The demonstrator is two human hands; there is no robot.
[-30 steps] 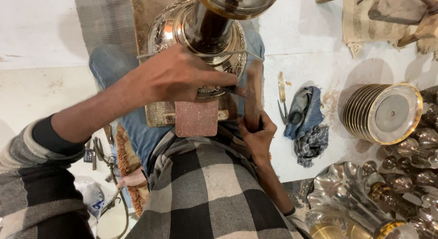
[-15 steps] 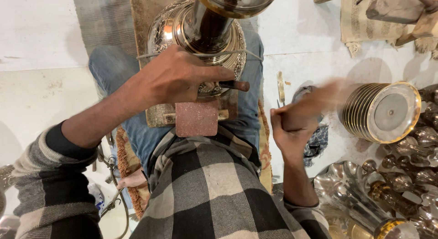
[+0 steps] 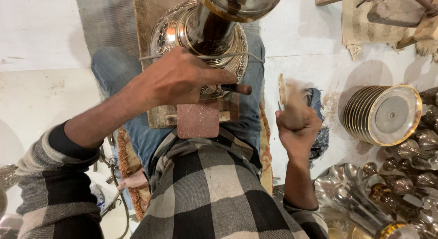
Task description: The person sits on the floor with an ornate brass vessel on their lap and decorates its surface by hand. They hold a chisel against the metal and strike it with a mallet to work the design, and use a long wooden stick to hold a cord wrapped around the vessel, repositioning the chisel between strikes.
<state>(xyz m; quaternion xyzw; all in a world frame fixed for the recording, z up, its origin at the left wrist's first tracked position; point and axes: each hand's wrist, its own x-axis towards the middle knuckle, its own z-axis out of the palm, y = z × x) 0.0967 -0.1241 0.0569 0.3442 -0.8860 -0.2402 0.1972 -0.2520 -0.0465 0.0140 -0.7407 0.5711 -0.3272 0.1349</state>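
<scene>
A shiny engraved metal vessel (image 3: 166, 31) with a tall stem stands on a wooden board (image 3: 148, 11) across my lap. My left hand (image 3: 178, 77) rests on its embossed base, shut on a small dark-tipped punch (image 3: 239, 89) that points right. My right hand (image 3: 296, 132) is out to the right of the vessel, fist closed on a blurred wooden handle (image 3: 292, 104) held upright. A reddish square block (image 3: 198, 120) sits at the board's near edge, just below my left hand. A thin wire (image 3: 242, 54) runs across the vessel's base.
A stack of ribbed gold-rimmed metal discs (image 3: 383, 113) lies on the white floor to the right. Several shiny metal pieces (image 3: 360, 193) crowd the lower right. A dark cloth (image 3: 319, 138) and a thin blade (image 3: 281, 90) lie beside my right hand. Wooden tools (image 3: 410, 11) sit at top right.
My right hand has swung away from the punch, moving right and then back a little toward me, with the wooden handle. My left hand and the punch have stayed on the vessel's base.
</scene>
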